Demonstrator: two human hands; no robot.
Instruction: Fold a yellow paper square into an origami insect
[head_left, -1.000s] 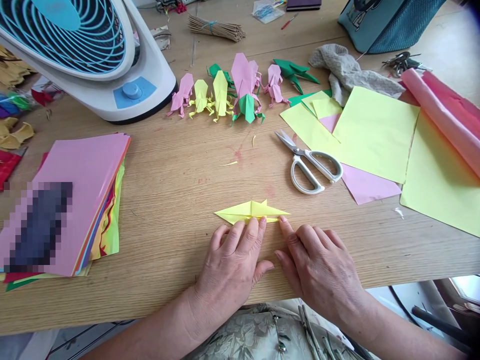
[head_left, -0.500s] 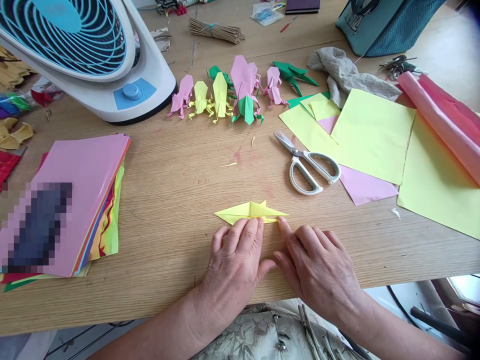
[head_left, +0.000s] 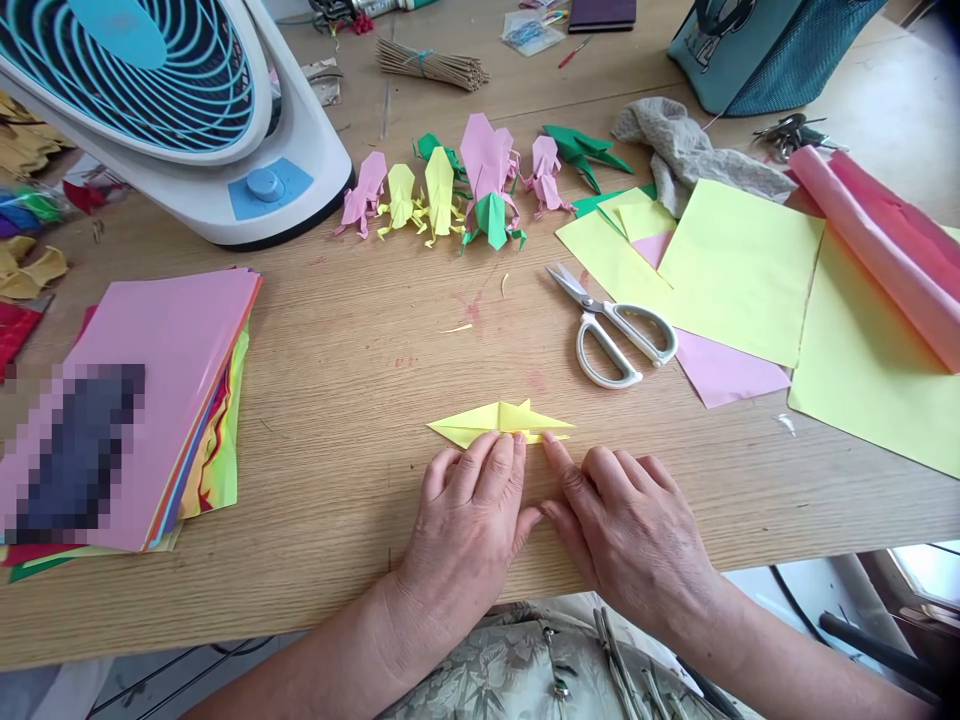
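A small folded piece of yellow paper (head_left: pixel 472 420), long and pointed at both ends, lies flat on the wooden table (head_left: pixel 337 380). My left hand (head_left: pixel 471 510) presses its fingertips on the paper's near edge around the middle, thumb apart and pointing right. The index fingertip of my right hand (head_left: pixel 630 525) touches the near edge of its right part; the other fingers are bent and the thumb reaches toward my left thumb. Neither hand is wrapped round the paper. White-handled scissors (head_left: pixel 626 340) lie partly open beyond my right hand.
Folded paper figures (head_left: pixel 441 195) stand in a row at the back. A fan (head_left: pixel 292 140) is at the back left, a stack of coloured paper (head_left: pixel 172 340) at the left. Yellow sheets (head_left: pixel 742 270), a grey cloth (head_left: pixel 682 150) and a teal bag (head_left: pixel 757 60) lie right.
My right index fingertip has slid a little to the left along the folded yellow paper. My left hand stays nearly in place on it.
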